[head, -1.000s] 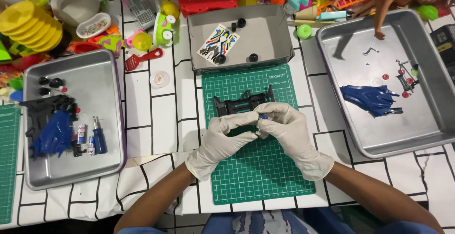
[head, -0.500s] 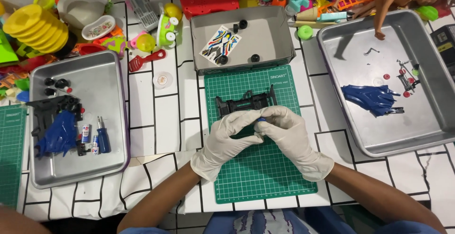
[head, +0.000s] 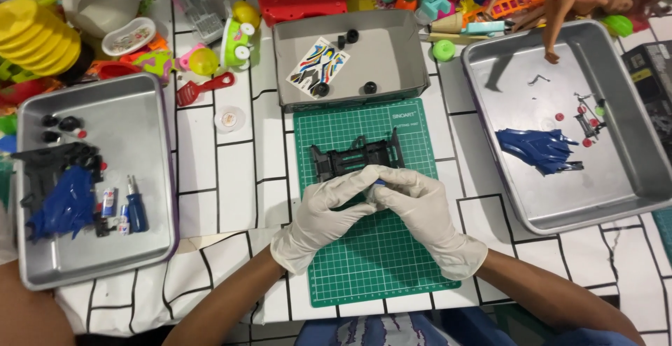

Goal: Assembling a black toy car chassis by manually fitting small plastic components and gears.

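Both my hands wear white gloves and meet over a green cutting mat. My left hand and my right hand pinch a small blue part between their fingertips; most of it is hidden. Just beyond the fingers lies a black toy car chassis flat on the mat, apart from the hands.
A grey box behind the mat holds a sticker sheet and black wheels. A metal tray at left holds a blue car body, a black chassis and a screwdriver. Another metal tray at right holds a blue body shell. Toys crowd the back.
My hands have closed in together over the small blue part. The view shifted slightly; the chassis stays on the mat.
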